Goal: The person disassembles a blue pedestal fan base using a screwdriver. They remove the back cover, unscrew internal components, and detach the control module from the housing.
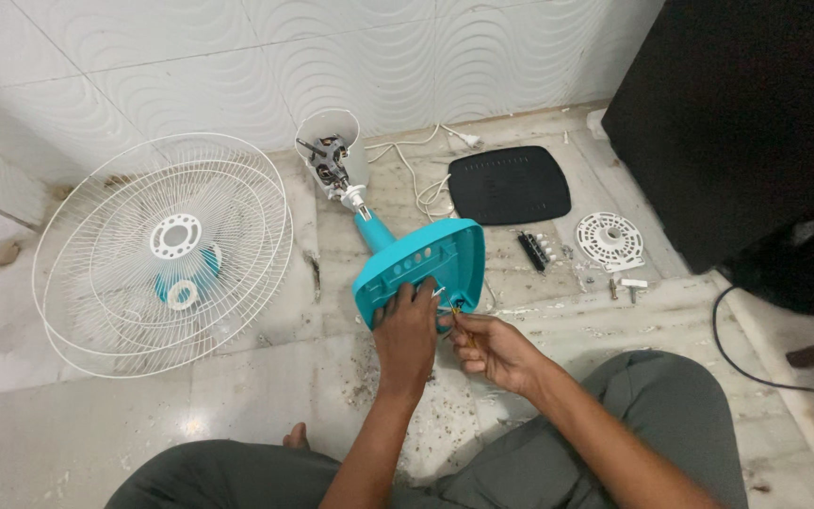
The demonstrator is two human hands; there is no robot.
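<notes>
We've got one view only, a head cam worn by the seated person, looking steeply down and fwd over their knees at a pale marble floor (237,396). It sits close: both forearms fill the lower centre of the frame. Top of frame reaches the white wavy-patterned wall tiles (237,66), approx. straight ahead. There's no 2nd view, so no overlap.

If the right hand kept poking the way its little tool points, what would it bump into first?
Probably the turquoise fan base. The right hand aims its thin tool up-left at the base's open underside, beside the left hand. Depth is hard to judge.
</notes>
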